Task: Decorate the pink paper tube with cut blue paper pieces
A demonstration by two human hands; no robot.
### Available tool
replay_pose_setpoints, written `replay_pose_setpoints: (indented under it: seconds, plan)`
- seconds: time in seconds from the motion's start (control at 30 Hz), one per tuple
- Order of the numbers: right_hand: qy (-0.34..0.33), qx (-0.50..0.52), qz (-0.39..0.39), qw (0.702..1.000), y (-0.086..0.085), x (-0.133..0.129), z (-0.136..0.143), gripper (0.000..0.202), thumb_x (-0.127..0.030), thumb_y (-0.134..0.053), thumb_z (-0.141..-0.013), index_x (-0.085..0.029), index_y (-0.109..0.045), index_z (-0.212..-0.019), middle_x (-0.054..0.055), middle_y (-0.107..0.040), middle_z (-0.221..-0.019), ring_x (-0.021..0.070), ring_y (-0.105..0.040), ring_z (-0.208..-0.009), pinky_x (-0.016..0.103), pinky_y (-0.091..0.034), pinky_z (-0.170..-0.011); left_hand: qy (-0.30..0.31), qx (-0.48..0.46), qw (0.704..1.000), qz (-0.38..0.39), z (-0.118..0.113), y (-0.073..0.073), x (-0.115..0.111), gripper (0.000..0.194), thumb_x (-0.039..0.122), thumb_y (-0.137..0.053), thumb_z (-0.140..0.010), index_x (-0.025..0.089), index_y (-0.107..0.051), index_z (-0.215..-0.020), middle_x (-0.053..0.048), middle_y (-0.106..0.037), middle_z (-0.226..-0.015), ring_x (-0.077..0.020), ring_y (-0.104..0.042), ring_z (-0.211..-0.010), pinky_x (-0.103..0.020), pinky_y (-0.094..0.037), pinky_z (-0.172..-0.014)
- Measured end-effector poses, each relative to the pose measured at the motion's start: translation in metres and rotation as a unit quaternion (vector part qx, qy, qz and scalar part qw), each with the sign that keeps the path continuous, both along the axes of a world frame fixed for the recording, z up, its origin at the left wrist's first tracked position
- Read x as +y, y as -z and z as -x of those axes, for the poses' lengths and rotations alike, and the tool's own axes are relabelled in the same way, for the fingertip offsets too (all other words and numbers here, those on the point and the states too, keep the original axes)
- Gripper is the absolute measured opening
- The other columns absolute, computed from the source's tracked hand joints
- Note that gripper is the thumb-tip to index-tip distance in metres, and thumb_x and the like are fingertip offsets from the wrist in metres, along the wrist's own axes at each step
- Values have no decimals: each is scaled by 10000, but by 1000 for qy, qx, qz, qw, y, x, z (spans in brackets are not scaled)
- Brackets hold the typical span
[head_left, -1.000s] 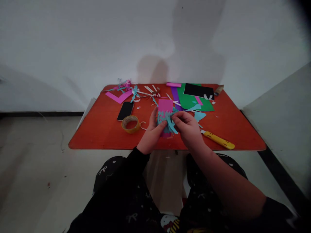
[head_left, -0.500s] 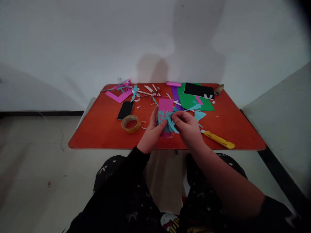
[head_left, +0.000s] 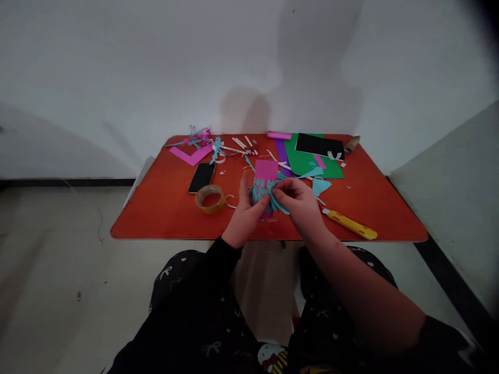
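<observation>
A pink paper piece with a band of blue fringed paper around its middle stands near the front centre of the table. My left hand holds it from the left, thumb pressed on the blue fringe and a finger pointing up beside it. With thumb and fingertips pinched together, my right hand grips the blue paper at the right side. Loose blue ends hang below the right fingertips. The back of the pink piece is hidden.
Around lie a phone, a tape roll, a yellow cutter, green paper, a black sheet, a pink angled strip and several scraps on the red table. A wall rises behind.
The blue strips at my right fingertips have swung slightly to the right. My left thumb and the pink piece have shifted only a little.
</observation>
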State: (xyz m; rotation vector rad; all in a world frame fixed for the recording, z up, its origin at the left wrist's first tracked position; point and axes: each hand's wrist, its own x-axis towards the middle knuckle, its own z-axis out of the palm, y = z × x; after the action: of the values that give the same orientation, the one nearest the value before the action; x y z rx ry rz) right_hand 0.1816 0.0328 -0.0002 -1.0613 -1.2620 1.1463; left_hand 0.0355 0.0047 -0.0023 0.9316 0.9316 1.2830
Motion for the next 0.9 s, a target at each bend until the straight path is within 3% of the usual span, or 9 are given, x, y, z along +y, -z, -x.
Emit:
replay_pose_setpoints:
  seconds: [0.2,0.4,0.67,0.77,0.83,0.9]
  plan:
    - [-4,-31,12,999,1,4,-3,227,-391,-773,-748,-220,-634,-804,-19,-609,-738,136,-513,-655,298,-442,-638,-3,37,999,-2,1,5,2,1011,311,-708,-936,314,-31,-1687,-96,-616,-1468,-213,-652,-1264,-422,-486,-1154]
    - [-12,-59,26,998,2,11,-6,242,-405,-767,-724,-227,-612,-776,-27,-592,-702,137,-506,-625,296,-427,-601,-7,51,999,-5,0,7,2,1020,335,-716,-930,284,-38,-1690,-128,-553,-1539,-230,-614,-1330,-438,-408,-1216]
    - [-23,-75,65,995,4,17,-13,356,-463,-816,-700,-238,-549,-769,-37,-559,-674,142,-524,-611,285,-427,-553,-4,59,998,-10,0,6,1,1045,383,-729,-915,253,-36,-1687,-140,-600,-1467,-234,-652,-1246,-456,-456,-1170]
    - [-33,-22,77,996,6,19,-14,415,-447,-849,-671,-247,-587,-922,-4,-652,-861,162,-599,-702,296,-485,-594,6,55,998,-11,2,3,0,1065,385,-744,-907,268,-27,-1686,-141,-620,-1433,-238,-667,-1207,-475,-474,-1149]
    - [-84,51,82,992,7,18,-12,475,-411,-829,-682,-263,-606,-1076,29,-700,-1031,194,-660,-840,333,-543,-698,22,51,998,-14,3,2,0,1083,385,-758,-897,275,-26,-1687,-147,-627,-1416,-241,-676,-1179,-482,-484,-1134]
    - [-149,119,101,976,6,15,-10,502,-375,-788,-692,-270,-609,-1150,39,-727,-1061,229,-689,-923,381,-565,-790,44,45,998,-18,3,2,-1,1097,383,-769,-888,276,-25,-1688,-152,-628,-1413,-241,-681,-1163,-480,-490,-1125]
